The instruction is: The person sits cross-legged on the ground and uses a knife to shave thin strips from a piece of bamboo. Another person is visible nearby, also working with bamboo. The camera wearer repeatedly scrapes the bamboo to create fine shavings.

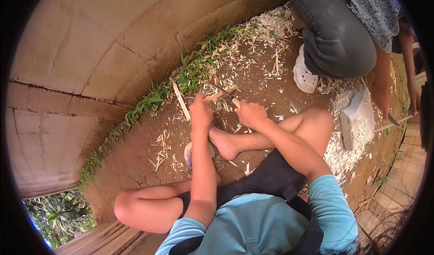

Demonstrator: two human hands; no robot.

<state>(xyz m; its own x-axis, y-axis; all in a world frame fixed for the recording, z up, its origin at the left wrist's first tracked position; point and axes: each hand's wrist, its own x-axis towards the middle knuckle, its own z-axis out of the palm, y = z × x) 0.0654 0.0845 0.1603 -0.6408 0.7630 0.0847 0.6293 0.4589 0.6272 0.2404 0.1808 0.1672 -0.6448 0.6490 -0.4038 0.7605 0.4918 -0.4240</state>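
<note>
Two hands were occupied, and both were closed tight! A pale wooden stick (231,90) was gripped by its near end in the left hand (201,112), while the handle of a knife (234,101) was clenched in the right hand (251,114), its blade angled across the wood. Whether the edge was sunk in or only poised over the surface could not be told from above.

And for a clean shaving, what was called for? A shallow angle, by all appearances: with the blade tipped too steeply, the grain might be dug into and the stick spoiled. Strokes were best directed toward the free end, away from the left hand, by which the wood had to be pinned without a wobble. Light pressure was to be preferred, with thin curls taken rather than thick bites. Care was owed, too, to the bare foot (222,144), which was tucked near the hands; a slip was better spent on the soil (131,164).

As for position: the stick was held well out ahead of the blue shirt (253,223), slightly beyond both hands, its free end pointed rightward and away from the body. It was crossed by the blade partway along its exposed length. Just left of the left hand, and apart from it, a loose wood strip (181,101) could be seen lying, and pale shavings (160,151) were scattered about.
</note>
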